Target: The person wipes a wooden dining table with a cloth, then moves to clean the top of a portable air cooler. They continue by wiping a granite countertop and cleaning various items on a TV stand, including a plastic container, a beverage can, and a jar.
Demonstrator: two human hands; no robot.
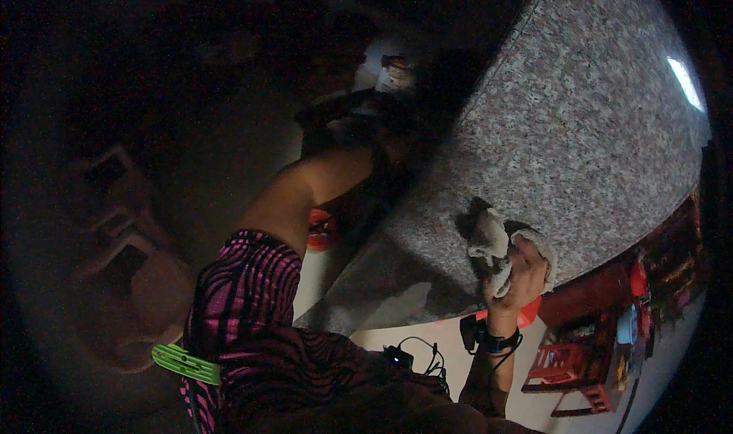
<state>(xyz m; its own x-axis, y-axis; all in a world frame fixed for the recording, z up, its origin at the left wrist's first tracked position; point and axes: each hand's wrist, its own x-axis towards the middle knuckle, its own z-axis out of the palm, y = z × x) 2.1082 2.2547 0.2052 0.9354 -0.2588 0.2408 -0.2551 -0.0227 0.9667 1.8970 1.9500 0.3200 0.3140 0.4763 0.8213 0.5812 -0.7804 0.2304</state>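
Observation:
My right hand [520, 271] grips a crumpled pale cloth [491, 236] and presses it on a speckled granite countertop [578, 119]. Part of the cloth bunches out past my fingers, beside a dark shadow on the stone. A black strapped device [476, 335] sits on my right wrist. On the left, my other arm bends at the elbow, its forearm [338, 176] reaching toward the counter's shaded edge. My left hand [401, 145] is lost in deep shadow there, so its fingers and anything in them cannot be made out.
Dim plastic chairs [143, 273] stand at left. A red object [322, 229] shows below my left forearm, and a whitish object [392, 73] beyond it. Red furniture [558, 362] is at lower right. A small black device with cables [399, 358] hangs by my clothing, which carries a green clip-like piece [186, 365].

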